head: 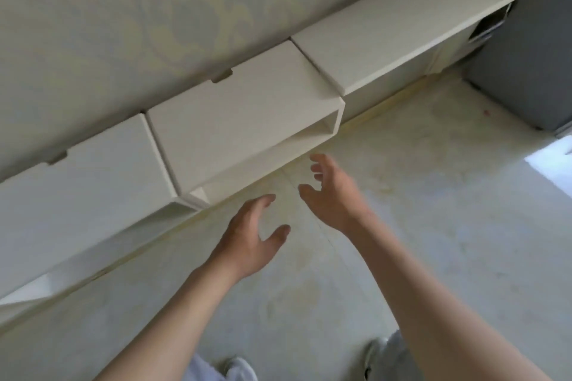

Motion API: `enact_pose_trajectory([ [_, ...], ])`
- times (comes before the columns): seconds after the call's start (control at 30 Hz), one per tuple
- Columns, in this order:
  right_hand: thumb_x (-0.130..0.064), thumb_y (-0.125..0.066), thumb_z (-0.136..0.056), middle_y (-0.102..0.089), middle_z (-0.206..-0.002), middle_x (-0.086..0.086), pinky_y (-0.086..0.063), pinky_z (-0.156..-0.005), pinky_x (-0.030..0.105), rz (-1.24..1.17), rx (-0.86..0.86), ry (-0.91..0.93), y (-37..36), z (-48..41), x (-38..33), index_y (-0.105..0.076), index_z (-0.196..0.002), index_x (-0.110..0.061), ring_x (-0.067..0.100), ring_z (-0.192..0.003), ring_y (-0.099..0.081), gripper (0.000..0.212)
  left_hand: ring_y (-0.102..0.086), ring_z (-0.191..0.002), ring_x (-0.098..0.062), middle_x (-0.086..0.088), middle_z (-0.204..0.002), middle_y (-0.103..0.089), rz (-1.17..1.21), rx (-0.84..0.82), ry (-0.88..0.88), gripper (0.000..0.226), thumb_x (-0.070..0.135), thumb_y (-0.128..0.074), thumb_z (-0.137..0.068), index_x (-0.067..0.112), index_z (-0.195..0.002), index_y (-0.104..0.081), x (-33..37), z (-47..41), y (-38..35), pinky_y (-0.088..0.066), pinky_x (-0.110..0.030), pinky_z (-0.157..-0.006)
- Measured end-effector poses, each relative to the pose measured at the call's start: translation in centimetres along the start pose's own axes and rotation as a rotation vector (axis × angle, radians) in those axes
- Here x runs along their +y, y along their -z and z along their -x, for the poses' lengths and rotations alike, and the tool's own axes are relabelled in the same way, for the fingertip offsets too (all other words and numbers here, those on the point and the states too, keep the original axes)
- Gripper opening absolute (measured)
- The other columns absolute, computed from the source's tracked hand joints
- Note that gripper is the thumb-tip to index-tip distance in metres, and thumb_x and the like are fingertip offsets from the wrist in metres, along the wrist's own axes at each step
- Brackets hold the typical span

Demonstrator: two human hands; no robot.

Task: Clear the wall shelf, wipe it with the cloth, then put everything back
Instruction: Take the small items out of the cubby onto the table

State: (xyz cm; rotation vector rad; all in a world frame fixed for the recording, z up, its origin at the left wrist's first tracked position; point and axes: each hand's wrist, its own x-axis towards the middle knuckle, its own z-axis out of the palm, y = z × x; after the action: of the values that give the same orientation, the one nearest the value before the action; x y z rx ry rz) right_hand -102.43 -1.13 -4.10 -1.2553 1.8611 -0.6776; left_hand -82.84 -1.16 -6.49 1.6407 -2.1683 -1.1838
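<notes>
Two hands, both holding nothing, were stretched out before the wall shelf (309,77).

- Left hand (250,235): fingers straight and relaxed, thumb held wide. It was over the floor (433,226), just below the front lower edge of the middle box (241,120) and not touching it.
- Right hand (334,195): fingers splayed and slightly bent. It was near the same box's front right corner, with a gap between.
- Wall shelf: white, in three parts set in a row against the patterned wall (154,9). These were a left box (83,189), the middle box and a long board (418,22) at the right.
  - The long axis ran along the wall, from the view's lower left to its upper right.
  - The boxes' open fronts faced away from the wall, toward the person.
- Notch (222,76): one small cut at the back edge of the middle box's top.
- Grey cabinet (526,71): on the floor beyond the long board's right end.
- Shoes: two pale ones, left shoe (238,368) and right shoe (376,353), at the view's bottom edge.
</notes>
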Motion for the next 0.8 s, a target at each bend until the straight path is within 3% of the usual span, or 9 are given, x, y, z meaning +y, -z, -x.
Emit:
enact_pose_trajectory([
  [0.2, -0.023, -0.068, -0.09, -0.053, -0.145, 0.006, -0.043, -0.109, 0.034, -0.054, 0.132, 0.271, -3.2, -7.7, 6.9, -0.04, -0.148, -0.014, 0.02, -0.132, -0.05, 0.065, -0.055, -0.112, -0.006, 0.007, -0.122, -0.057, -0.089, 0.375, -0.181, 0.055, 0.037, -0.064, -0.082, 0.012, -0.131, -0.059, -4.0, -8.3, -4.1, -0.042, -0.02, -0.1],
  [0.3, -0.021, -0.066, -0.091, -0.052, -0.145, 0.005, -0.043, -0.11, 0.035, -0.09, 0.183, 0.372, -3.6, -10.1, 7.7, -0.04, -0.148, -0.015, 0.019, -0.132, -0.05, 0.063, -0.056, -0.111, -0.009, 0.005, -0.121, -0.057, -0.157, 0.52, -0.238, 0.048, 0.029, -0.067, -0.083, 0.011, -0.127, -0.061, -5.2, -10.5, -3.9, -0.044, -0.023, -0.098],
  [0.47, -0.019, -0.062, -0.092, -0.049, -0.145, 0.005, -0.043, -0.104, 0.03, -0.089, 0.207, 0.42, -4.3, -11.4, 8.0, -0.036, -0.15, -0.017, 0.021, -0.131, -0.049, 0.064, -0.052, -0.119, -0.022, 0.004, -0.119, -0.051, -0.191, 0.693, -0.14, 0.042, 0.022, -0.067, -0.085, 0.013, -0.125, -0.058, -5.4, -11.5, -2.8, -0.043, -0.036, -0.102],
  [0.53, -0.016, -0.06, -0.091, -0.049, -0.14, 0.006, -0.041, -0.095, 0.027, -0.021, 0.198, 0.431, -4.3, -11.8, 7.3, -0.036, -0.148, -0.017, 0.024, -0.126, -0.05, 0.062, -0.047, -0.124, -0.024, 0.005, -0.119, -0.048, -0.219, 0.698, -0.024, 0.048, 0.028, -0.067, -0.084, 0.018, -0.129, -0.054, -5.6, -12.0, -1.9, -0.038, -0.042, -0.108],
  [0.6, -0.012, -0.057, -0.09, -0.048, -0.132, 0.007, -0.043, -0.087, 0.029, 0.022, 0.182, 0.444, -4.2, -12.2, 6.7, -0.036, -0.145, -0.018, 0.026, -0.117, -0.052, 0.06, -0.042, -0.133, -0.029, -0.002, -0.135, -0.049, -0.23, 0.655, 0.082, 0.066, 0.039, -0.066, -0.081, 0.022, -0.141, -0.045, -5.5, -12.9, -1.0, -0.034, -0.049, -0.114],
  [0.67, -0.013, -0.057, -0.091, -0.045, -0.135, 0.008, -0.042, -0.084, 0.028, 0.075, 0.171, 0.46, -4.5, -12.6, 6.5, -0.033, -0.148, -0.017, 0.027, -0.114, -0.052, 0.062, -0.036, -0.143, -0.027, -0.003, -0.154, -0.04, -0.185, 0.599, 0.126, 0.079, 0.043, -0.065, -0.084, 0.024, -0.153, -0.031, -5.2, -14.0, -0.4, -0.028, -0.042, -0.119],
  [0.73, -0.016, -0.057, -0.093, -0.042, -0.14, 0.01, -0.042, -0.084, 0.028, 0.157, 0.186, 0.485, -5.0, -13.1, 6.7, -0.031, -0.15, -0.016, 0.029, -0.118, -0.05, 0.062, -0.032, -0.146, -0.024, 0.0, -0.16, -0.033, -0.182, 0.577, 0.131, 0.083, 0.043, -0.065, -0.088, 0.022, -0.157, -0.024, -5.1, -15.2, 0.0, -0.025, -0.035, -0.117],
  [0.8, -0.019, -0.053, -0.095, -0.042, -0.14, 0.013, -0.046, -0.09, 0.033, 0.238, 0.224, 0.516, -5.7, -13.6, 6.7, -0.033, -0.148, -0.013, 0.032, -0.121, -0.048, 0.058, -0.03, -0.148, -0.024, 0.0, -0.161, -0.031, -0.227, 0.57, 0.12, 0.084, 0.049, -0.064, -0.089, 0.023, -0.158, -0.022, -4.9, -16.1, 0.2, -0.025, -0.037, -0.118],
])
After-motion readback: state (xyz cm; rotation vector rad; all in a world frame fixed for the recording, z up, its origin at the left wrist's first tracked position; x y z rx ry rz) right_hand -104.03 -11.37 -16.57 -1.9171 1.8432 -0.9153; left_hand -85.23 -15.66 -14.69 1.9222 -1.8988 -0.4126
